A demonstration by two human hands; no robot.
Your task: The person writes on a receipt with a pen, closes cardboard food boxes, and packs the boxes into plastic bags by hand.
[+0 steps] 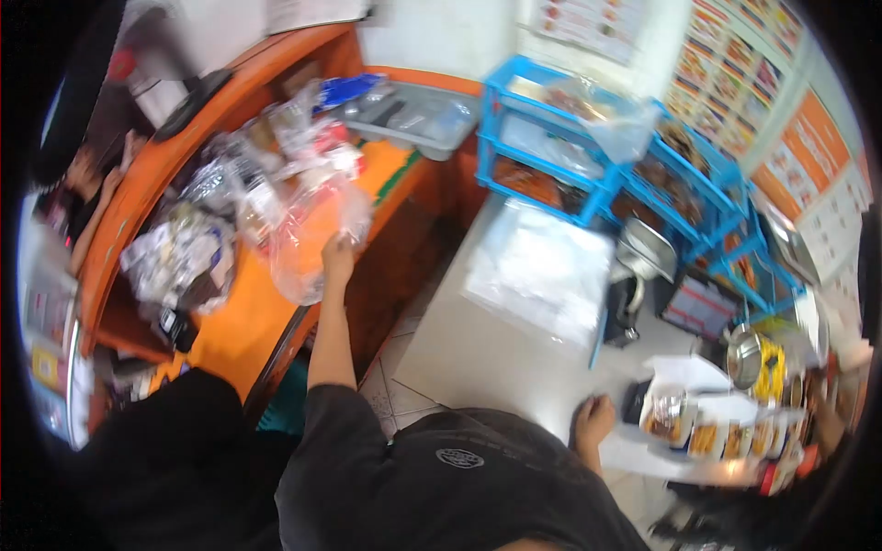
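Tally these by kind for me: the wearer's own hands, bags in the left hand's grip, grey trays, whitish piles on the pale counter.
Hands: 2, left hand and right hand
Clear plastic bag: 1
Grey tray: 1
Whitish pile: 1
Total: 5

We take this for a small food shop, a takeaway by its look. At two o'clock we see wall posters (pixel 730 78) with rows of dish photos; at four, open paper boxes (pixel 707 439) filled with food. Stacked blue racks (pixel 497 147) and a metal scoop (pixel 646 250) sit between one and three. Towards nine, clear plastic bags (pixel 299 241) crowd an orange counter (pixel 241 332).
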